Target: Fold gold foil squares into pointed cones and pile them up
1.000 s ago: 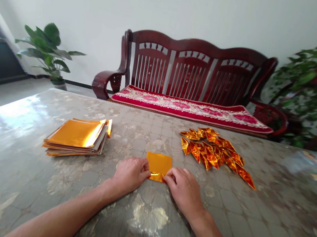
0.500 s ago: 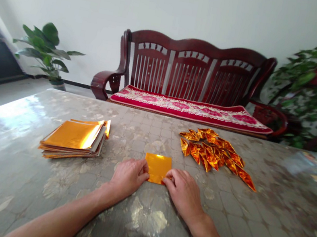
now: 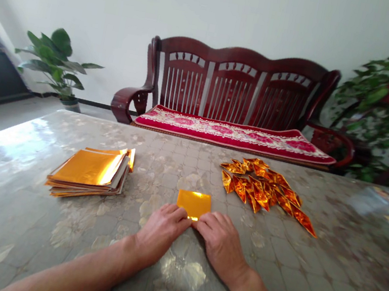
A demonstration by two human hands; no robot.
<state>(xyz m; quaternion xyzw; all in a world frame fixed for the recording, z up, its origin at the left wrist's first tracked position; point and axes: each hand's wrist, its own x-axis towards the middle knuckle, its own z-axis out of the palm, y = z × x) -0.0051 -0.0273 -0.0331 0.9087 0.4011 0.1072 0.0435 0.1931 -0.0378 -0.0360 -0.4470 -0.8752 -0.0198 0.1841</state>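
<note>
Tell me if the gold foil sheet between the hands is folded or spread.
Folded, it seems: the gold foil sheet looks smaller than those in the stack, and the left hand and right hand touch its near edge.

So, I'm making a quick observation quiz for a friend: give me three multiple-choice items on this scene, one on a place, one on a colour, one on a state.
1. Where is the foil stack relative to the foil square?
A. To its left
B. To its right
C. Under it

2. What colour is the bench cushion?
A. Blue
B. Green
C. Red with a pale floral pattern

3. How is the square held by the left hand and right hand?
A. Lifted in the air
B. Flat on the table, fingers at its near edge
C. Crumpled in one fist

1: A, the stack lies left of the square.
2: C, red shows around a pale floral band.
3: B, it lies flat with both hands at that edge.
</note>
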